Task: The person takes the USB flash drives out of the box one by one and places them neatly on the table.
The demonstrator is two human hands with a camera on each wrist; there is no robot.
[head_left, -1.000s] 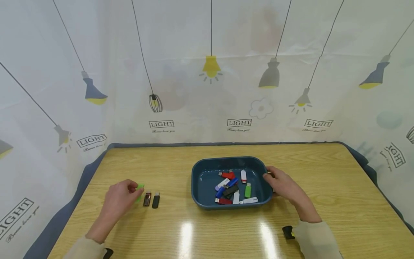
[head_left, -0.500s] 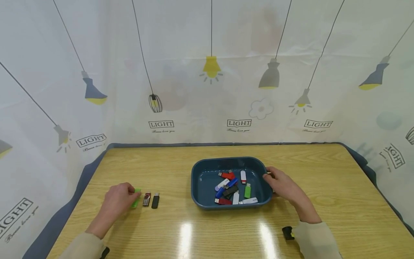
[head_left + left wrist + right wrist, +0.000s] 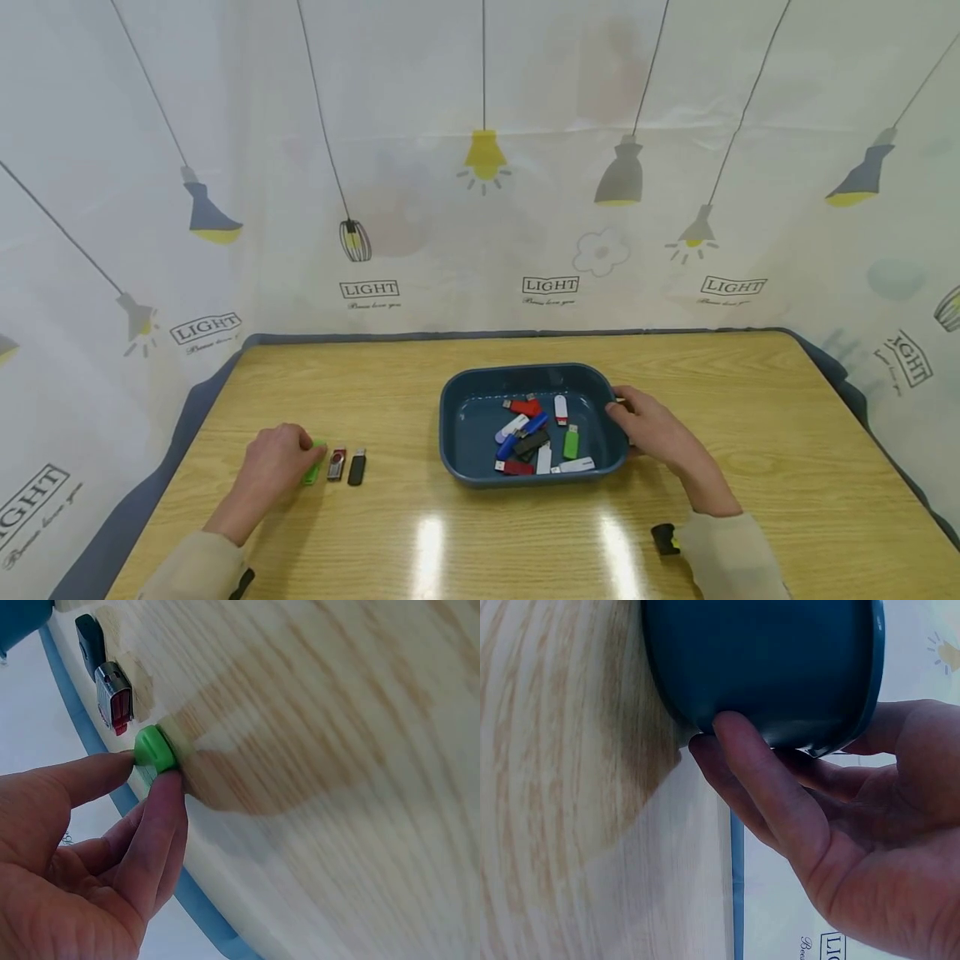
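My left hand (image 3: 272,458) pinches a green USB flash drive (image 3: 155,750) between thumb and fingers, right at the tabletop on the left. Just right of it lie a red-and-silver swivel flash drive (image 3: 337,465) and a black flash drive (image 3: 357,468), side by side in a row. At the right end of a dark blue tray (image 3: 459,442), my right hand (image 3: 656,429) grips the wall, its thumb over the rim and its fingers against the outside, as the right wrist view shows. Inside the tray are several flash drives, among them a green one (image 3: 572,442) and a white-and-red one (image 3: 561,409).
The wooden table (image 3: 420,558) ends at the back against a pale curtain (image 3: 420,167) printed with lamps. Blue edging (image 3: 420,337) runs along the table's far side. More red, blue, black and white drives are piled in the tray.
My left hand has brought the green flash drive slightly left and down to the tabletop, beside the red-and-silver one. The right hand keeps its grip on the tray. The head view has shifted slightly.
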